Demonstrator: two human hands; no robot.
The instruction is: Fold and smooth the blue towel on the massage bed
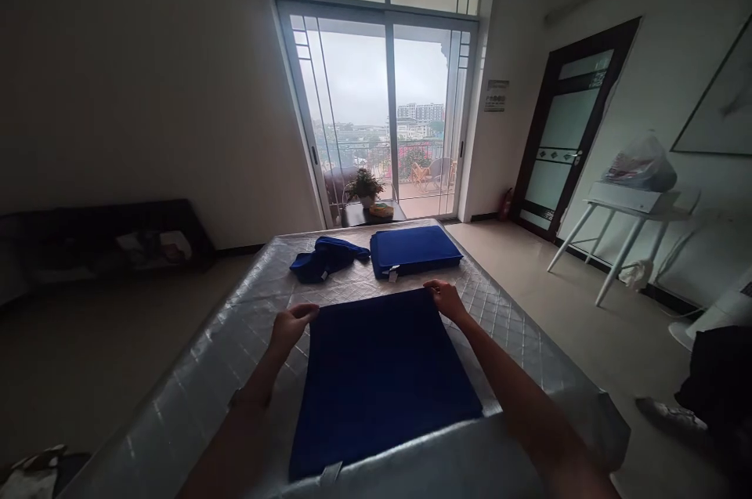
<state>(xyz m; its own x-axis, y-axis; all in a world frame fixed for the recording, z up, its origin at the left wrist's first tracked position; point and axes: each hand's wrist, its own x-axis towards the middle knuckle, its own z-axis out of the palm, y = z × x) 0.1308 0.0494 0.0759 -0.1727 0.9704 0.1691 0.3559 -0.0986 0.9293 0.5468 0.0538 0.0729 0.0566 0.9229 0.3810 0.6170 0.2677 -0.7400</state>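
Note:
A dark blue cloth [379, 374] lies flat on a plastic-wrapped mattress [235, 327], spread as a rectangle in front of me. My left hand [291, 324] pinches its far left corner with curled fingers. My right hand [446, 298] grips the far right corner the same way. Beyond them a neatly folded blue cloth [413, 250] rests on the mattress, and a crumpled blue cloth [325, 257] lies to its left.
A small dark table with a potted plant [364, 187] stands before the glass balcony doors [385, 115]. A white table with a plastic bag [638, 170] is at the right wall. A low dark bench [99, 240] runs along the left wall. Shoes and dark items [699, 405] sit at right.

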